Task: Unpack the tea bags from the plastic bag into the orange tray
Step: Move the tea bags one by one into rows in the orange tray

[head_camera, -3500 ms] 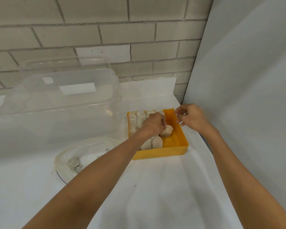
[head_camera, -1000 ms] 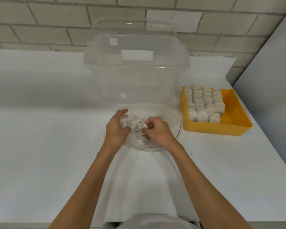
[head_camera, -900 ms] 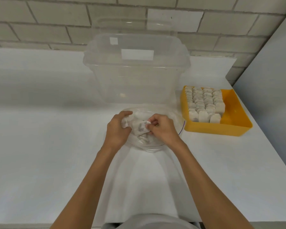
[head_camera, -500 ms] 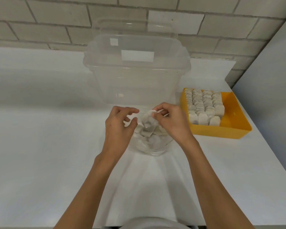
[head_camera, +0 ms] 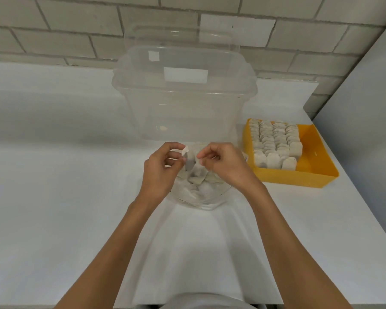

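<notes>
Pinching one tea bag [head_camera: 188, 162] by its top between thumb and forefinger, the left hand [head_camera: 158, 172] holds it just above the plastic bag [head_camera: 201, 198], where a small heap of tea bags [head_camera: 196, 178] is left. The right hand [head_camera: 224, 166], fingers curled, seems to pinch the bag's clear rim, though the film is hard to see. Four packed rows [head_camera: 274, 143] stand in the orange tray [head_camera: 299, 179], so most looks done. Only a strip along its right wall is free. Open table [head_camera: 65, 197] lies between bag and tray, with the clear storage bin [head_camera: 183, 108] just behind and a grey panel [head_camera: 366, 108] beyond the tray.
</notes>
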### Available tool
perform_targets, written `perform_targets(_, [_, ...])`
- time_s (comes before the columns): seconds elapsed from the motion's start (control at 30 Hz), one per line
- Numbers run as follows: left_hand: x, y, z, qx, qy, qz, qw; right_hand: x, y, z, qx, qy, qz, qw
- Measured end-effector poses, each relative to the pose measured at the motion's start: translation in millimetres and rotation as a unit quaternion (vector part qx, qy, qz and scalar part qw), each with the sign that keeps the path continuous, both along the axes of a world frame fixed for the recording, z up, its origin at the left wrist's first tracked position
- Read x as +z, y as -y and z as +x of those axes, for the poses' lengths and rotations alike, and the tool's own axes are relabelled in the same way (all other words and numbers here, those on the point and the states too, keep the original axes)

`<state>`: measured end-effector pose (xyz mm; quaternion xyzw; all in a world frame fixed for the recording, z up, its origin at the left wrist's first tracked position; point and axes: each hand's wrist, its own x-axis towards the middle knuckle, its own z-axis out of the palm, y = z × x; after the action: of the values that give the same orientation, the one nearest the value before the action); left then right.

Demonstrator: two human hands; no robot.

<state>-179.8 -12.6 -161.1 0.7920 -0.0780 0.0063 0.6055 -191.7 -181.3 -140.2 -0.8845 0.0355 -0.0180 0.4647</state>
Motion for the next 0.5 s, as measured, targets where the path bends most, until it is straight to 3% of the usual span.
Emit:
perform_targets(0.13, [0.1,-6.6,2.9,-0.030,-0.018,-0.018,0.999,-35.8,-5.8,1.9,0.091,-0.051,-0.213,0.972])
perform_targets(0.3, [3.7,-8.5,2.9,-0.070,0.015,0.014,0.997,-45.4,-11.6,1.1,0.123,0.000,-0.306,0.944])
perform_targets(0.4, [3.9,-9.5,4.1,-0.071,0.018,0.009,0.997,-46.9,-12.4,1.9,0.118,0.041,-0.297,0.947])
perform_targets(0.5, [3.5,-11.0,5.3,-0.059,0.014,-0.006,0.998,-48.0,-7.0,3.3,0.054,0.033,-0.177,0.982])
